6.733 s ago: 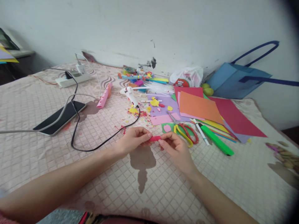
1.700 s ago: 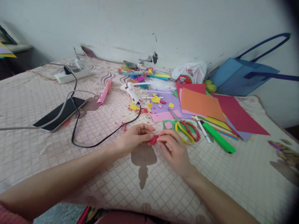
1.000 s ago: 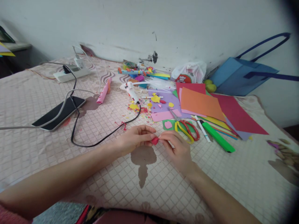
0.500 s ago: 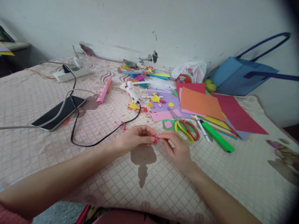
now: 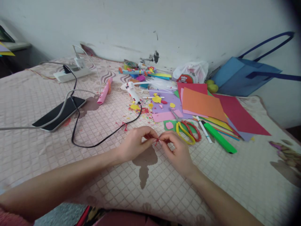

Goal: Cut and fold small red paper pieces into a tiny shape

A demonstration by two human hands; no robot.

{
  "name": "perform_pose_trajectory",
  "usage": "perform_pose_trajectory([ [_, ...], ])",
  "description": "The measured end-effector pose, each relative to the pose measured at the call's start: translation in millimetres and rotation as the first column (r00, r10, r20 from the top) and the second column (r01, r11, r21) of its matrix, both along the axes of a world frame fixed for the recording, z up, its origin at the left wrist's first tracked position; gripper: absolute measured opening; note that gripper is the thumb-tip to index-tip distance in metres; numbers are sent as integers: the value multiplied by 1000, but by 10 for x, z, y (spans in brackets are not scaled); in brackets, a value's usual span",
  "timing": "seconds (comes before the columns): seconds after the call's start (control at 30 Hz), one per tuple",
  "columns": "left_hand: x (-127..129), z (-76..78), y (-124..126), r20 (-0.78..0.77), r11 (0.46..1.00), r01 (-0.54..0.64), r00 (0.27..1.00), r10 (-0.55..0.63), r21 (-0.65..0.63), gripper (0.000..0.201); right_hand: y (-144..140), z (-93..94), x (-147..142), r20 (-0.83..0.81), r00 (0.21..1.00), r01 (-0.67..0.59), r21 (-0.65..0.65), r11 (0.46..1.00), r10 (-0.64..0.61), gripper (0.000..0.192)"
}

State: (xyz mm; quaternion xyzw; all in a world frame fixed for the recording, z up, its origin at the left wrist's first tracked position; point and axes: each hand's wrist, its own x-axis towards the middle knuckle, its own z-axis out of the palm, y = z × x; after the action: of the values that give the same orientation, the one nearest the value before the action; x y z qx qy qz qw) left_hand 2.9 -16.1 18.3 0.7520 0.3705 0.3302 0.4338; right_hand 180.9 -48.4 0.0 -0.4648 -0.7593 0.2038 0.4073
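A small red piece [image 5: 156, 142], thin and perhaps paper or foam, is pinched between my two hands; its exact shape is too small to tell. The thumb and fingers of my left hand [image 5: 138, 142] close on its left side. From the right, my right hand [image 5: 176, 150] pinches it too, fingertips almost meeting those of the left. Just beyond the right hand lie scissors with yellow and red handles [image 5: 188, 131], partly over a green sheet [image 5: 167, 126] that bears a pink cut-out [image 5: 169, 125].
Behind the hands stands a white glue gun [image 5: 133, 93], its black cord [image 5: 105, 138] looping left. A phone-like black device [image 5: 61, 113] and power strip [image 5: 72, 74] lie left. Coloured sheets [image 5: 202, 105], a green cutter [image 5: 219, 138], a white pen [image 5: 204, 130] and a blue bag [image 5: 242, 77] are right.
My left hand has turned and its fingertips have come closer to the right hand's. The red piece now looks narrower between them. Objects on the table stay in place.
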Motion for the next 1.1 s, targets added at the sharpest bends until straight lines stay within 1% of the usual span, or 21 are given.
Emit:
perform_pose_trajectory([
  [0.1, -5, -16, 9, -6, 1000, 28, 1000, -28, -1, 16, -1, -1, -8, -20, 1000, 1, -38, 999, -2, 12],
  [0.23, -10, -33, 21, -18, 999, 38, 999, -38, -12, 12, -1, -6, -13, -25, 999, 18, -90, 996, -20, 11],
  [0.47, 6, -33, 3, -56, 996, 39, 998, -43, -80, 19, -2, -16, -3, -63, 997, 33, -165, 986, -44, 10],
  [0.63, 12, -66, 20, -46, 988, 33, 998, -41, -152, 14, 14, -24, 3, -159, 986, 1, -266, 964, -45, 8],
  [0.73, 11, -75, 50, 1, 969, 61, 998, -63, -238, 15, 27, -8, 9, -221, 973, -28, -364, 931, -58, 8],
  [0.83, 6, -95, 76, 74, 926, 111, 993, -90, -360, 15, 46, 5, 22, -275, 960, -85, -454, 887, -49, 8],
  [0.9, 3, -110, 86, 98, 899, 130, 990, -98, -418, 16, 57, 2, 34, -310, 951, -145, -506, 850, -22, 9],
  [0.97, 0, -115, 87, 81, 894, 133, 991, -109, -428, 18, 63, -9, 44, -342, 940, -201, -543, 815, 4, 11],
  [1.1, -2, -91, 75, -14, 939, 123, 991, -135, -322, 28, 60, -18, 44, -409, 913, -271, -573, 774, 17, 13],
])
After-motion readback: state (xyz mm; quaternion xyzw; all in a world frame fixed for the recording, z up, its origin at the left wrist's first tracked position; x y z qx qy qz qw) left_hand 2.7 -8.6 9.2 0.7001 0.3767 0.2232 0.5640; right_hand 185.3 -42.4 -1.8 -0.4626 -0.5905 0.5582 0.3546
